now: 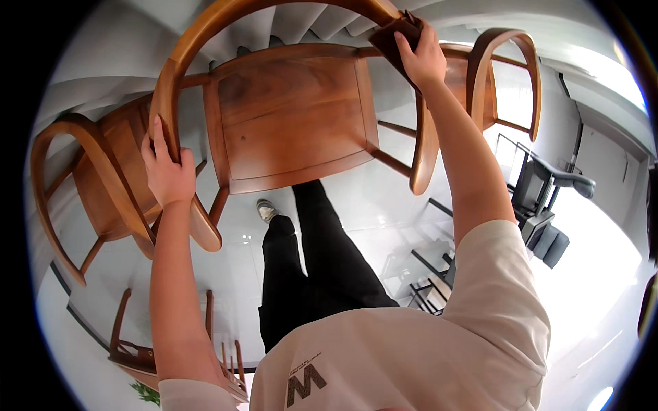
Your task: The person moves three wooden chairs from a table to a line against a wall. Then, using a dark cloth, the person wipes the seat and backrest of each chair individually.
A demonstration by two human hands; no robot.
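A wooden armchair with a wide panelled seat (295,118) and a curved top rail (226,20) stands before me. My left hand (169,169) rests around the chair's left arm, fingers along its side and thumb apart. On the opposite side, my right hand (424,56) presses a dark brown cloth or leather-like piece (398,43) against the curved rail. The piece hangs down along the inner side of that rail and hides part of it. A small dark spot shows on the seat near its front left.
Similar wooden armchairs stand at the left (110,169) and at the right (478,77). Pale curtains (123,46) hang behind. Black-framed equipment with grey pads (550,241) is at the right. A wooden piece of furniture (139,359) stands at the lower left.
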